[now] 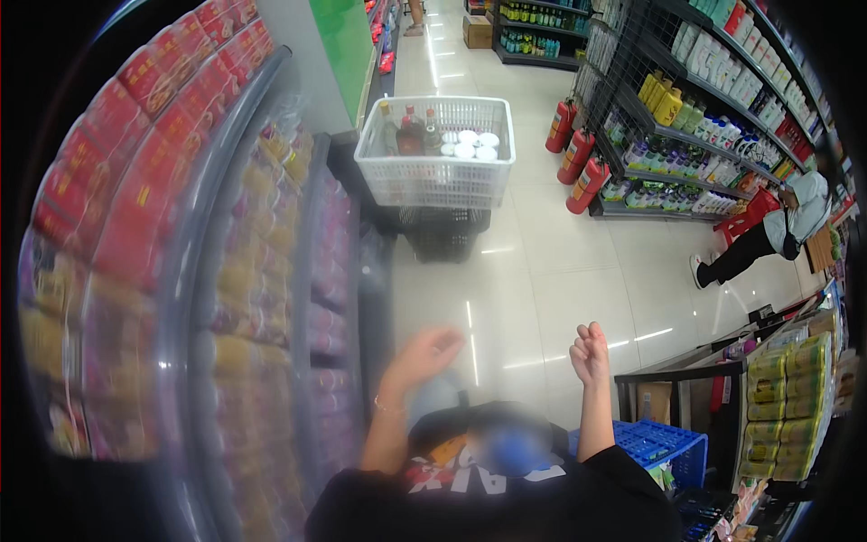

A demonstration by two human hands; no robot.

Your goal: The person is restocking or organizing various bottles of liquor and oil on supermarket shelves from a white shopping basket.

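My left hand point(428, 352), with a thin bracelet at the wrist, is raised in front of me over the pale tiled floor. It is slightly blurred, its fingers bend inward, and no object shows in it. My right hand point(590, 352) is raised with its fingers curled in and nothing visible in it. Beyond both hands, a white plastic basket point(433, 181) rests on a dark crate point(443, 237). It holds several glass bottles point(410, 132) at its left and several white-topped containers point(467, 146) at its right. Neither hand touches the basket.
Shelves with red packs point(145, 196) and wrapped goods point(250, 305) line the left. Three fire extinguishers point(576, 154) stand by a bottle shelf point(691, 142) at the right. A person point(779, 227) stands farther right with a red basket. A blue crate point(660, 440) sits beside my right forearm.
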